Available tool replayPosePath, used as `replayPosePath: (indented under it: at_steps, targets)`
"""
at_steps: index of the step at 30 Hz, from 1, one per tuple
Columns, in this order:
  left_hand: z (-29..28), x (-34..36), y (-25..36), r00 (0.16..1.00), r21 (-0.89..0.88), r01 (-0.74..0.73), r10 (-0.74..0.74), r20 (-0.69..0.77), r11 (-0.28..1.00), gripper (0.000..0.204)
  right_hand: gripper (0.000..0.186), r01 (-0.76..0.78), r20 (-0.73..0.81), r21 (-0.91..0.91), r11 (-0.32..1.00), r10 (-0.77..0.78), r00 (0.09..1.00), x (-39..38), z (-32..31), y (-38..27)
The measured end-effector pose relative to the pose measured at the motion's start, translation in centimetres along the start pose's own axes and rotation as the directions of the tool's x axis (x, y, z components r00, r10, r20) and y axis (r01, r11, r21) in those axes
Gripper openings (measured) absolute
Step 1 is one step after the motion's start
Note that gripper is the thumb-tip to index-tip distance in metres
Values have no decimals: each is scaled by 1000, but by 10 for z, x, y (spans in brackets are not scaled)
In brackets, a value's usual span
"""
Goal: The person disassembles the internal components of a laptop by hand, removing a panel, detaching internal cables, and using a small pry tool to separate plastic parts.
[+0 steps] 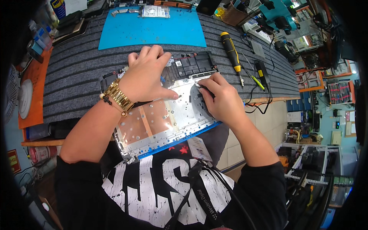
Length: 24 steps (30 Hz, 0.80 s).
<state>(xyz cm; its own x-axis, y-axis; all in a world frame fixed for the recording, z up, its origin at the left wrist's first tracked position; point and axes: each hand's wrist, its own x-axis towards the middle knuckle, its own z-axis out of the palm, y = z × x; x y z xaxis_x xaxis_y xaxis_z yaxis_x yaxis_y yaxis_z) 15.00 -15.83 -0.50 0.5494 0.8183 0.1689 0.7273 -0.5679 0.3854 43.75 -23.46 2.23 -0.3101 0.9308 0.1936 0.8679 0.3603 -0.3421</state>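
A laptop chassis panel (pixel 188 100), its silvery metal inside facing up, lies tilted across the bench's near edge and over my lap. Copper-coloured sheet (pixel 147 119) covers its left part, and a black plastic section (pixel 195 63) runs along the far side. My left hand (pixel 147 73) grips it from above, thumb pressed on the metal and fingers bent over the far edge. Near the right end, my right hand (pixel 221 97) has thumb and forefinger pinched together against the panel; whatever is between the fingertips is too small to make out.
Beyond the panel lies a blue mat (pixel 153 32) bearing a hard drive (pixel 156 12). To the right are a yellow-and-black screwdriver (pixel 231 51), a thin green-tipped tool (pixel 257 82) and a black cable (pixel 264 105). A fan (pixel 10 88) stands at far left.
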Motion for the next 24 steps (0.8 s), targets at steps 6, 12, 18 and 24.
replayPosePath:
  at_steps: [6,12,18,24]
  targets:
    - [-1,0,2,1000,14,-11,11,6,1000,129,18,11,-8,-34,999,-11,1000,4,-3,-5]
    - [3,0,-1,997,22,-40,42,-69,999,120,22,157,172,-136,978,-133,976,21,-27,4]
    - [1,-1,-3,1000,12,0,0,-9,1000,125,27,295,262,-252,922,-229,938,28,-32,1]
    - [4,-1,-2,995,19,-36,38,-95,999,114,28,235,319,-316,919,-130,939,28,-32,-10]
